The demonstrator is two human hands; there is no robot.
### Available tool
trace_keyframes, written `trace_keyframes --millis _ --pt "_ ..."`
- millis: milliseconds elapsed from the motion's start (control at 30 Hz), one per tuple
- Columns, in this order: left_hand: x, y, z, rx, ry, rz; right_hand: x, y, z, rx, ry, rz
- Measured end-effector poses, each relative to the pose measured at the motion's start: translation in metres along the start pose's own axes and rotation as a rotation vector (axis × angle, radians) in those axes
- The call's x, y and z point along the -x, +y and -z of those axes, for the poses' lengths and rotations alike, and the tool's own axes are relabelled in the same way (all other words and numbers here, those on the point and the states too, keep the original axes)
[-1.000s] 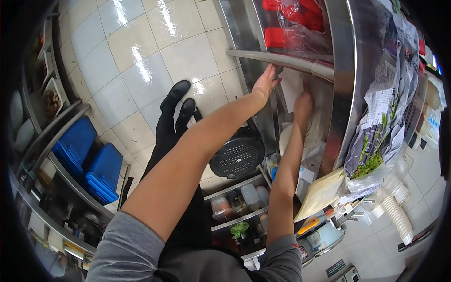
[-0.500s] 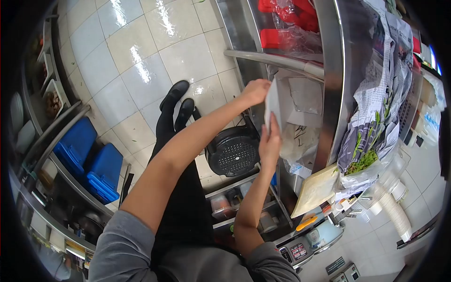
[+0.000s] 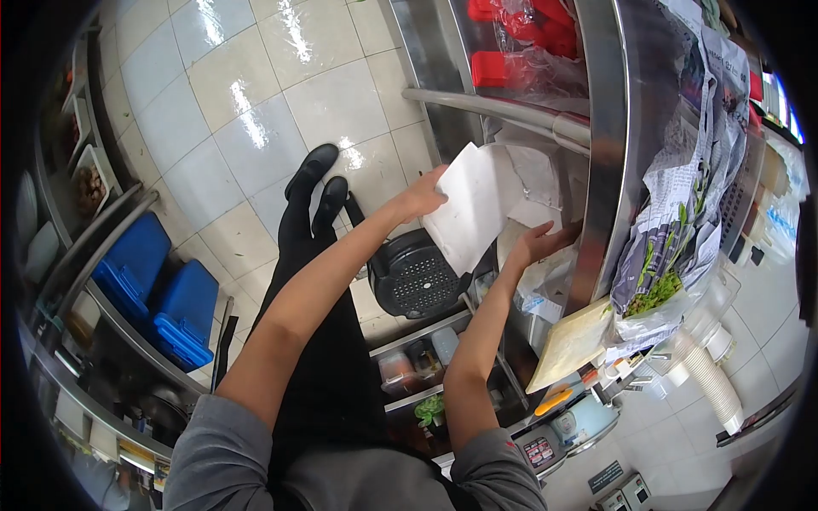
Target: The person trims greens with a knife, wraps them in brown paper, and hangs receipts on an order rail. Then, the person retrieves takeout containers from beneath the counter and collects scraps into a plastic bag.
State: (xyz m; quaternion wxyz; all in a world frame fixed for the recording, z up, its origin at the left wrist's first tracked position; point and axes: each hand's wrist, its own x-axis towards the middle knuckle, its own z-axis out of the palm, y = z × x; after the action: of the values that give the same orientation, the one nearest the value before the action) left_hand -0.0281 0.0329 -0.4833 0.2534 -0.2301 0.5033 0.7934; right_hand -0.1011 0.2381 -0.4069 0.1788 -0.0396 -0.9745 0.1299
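A flat white sheet or thin stack (image 3: pixel 469 209), paper-like, is gripped at its left edge by my left hand (image 3: pixel 423 192). It hangs tilted above a black perforated stool (image 3: pixel 417 277). My right hand (image 3: pixel 545 244) reaches onto the steel shelf below the counter, fingers apart, over a clear plastic bag (image 3: pixel 545 285). Its fingertips lie near the counter's edge, and nothing shows in its grasp. Beyond it on the shelf lies a white wrapped packet (image 3: pixel 535 175).
Red items in plastic (image 3: pixel 532 68) fill the upper shelf. Newspaper-wrapped greens (image 3: pixel 656 294), a pale board (image 3: pixel 571 345) and stacked cups (image 3: pixel 711 387) stand right. Blue bins (image 3: pixel 183 315) are left. A steel rail (image 3: pixel 494 106) crosses the shelf front.
My left hand has moved left and down with the white sheet, which now shows its broad face. My right hand has let go of it and moved right, onto the shelf.
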Motion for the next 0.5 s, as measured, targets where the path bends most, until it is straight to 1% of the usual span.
trace_keyframes --millis 67,100,167,200,267,300,367,400,500 --pt "-0.001 0.003 -0.006 -0.024 -0.007 -0.016 0.005 -0.003 0.004 0.011 -0.021 0.112" --pt "-0.001 0.004 -0.007 0.008 -0.017 0.039 0.006 -0.004 0.004 0.013 -0.030 0.170" --pt "0.012 0.027 -0.004 0.069 -0.031 0.153 0.010 0.006 0.000 0.218 0.090 0.305" --pt "0.011 0.025 -0.004 0.126 -0.036 0.172 0.013 0.012 -0.002 0.320 0.147 0.372" --pt "0.011 0.022 -0.006 0.241 -0.049 0.211 0.014 0.017 0.000 0.352 0.129 0.329" --pt "0.010 0.021 -0.007 0.231 -0.068 0.218 0.013 0.020 0.002 0.371 0.121 0.307" --pt "0.017 0.033 -0.006 0.210 -0.105 0.231 0.008 0.026 0.006 0.365 0.039 0.359" --pt "0.020 0.038 -0.007 0.192 -0.113 0.204 0.006 0.028 0.007 0.359 -0.004 0.384" --pt "0.024 0.048 -0.009 0.160 -0.107 0.141 -0.006 0.023 0.002 0.182 0.160 0.364"
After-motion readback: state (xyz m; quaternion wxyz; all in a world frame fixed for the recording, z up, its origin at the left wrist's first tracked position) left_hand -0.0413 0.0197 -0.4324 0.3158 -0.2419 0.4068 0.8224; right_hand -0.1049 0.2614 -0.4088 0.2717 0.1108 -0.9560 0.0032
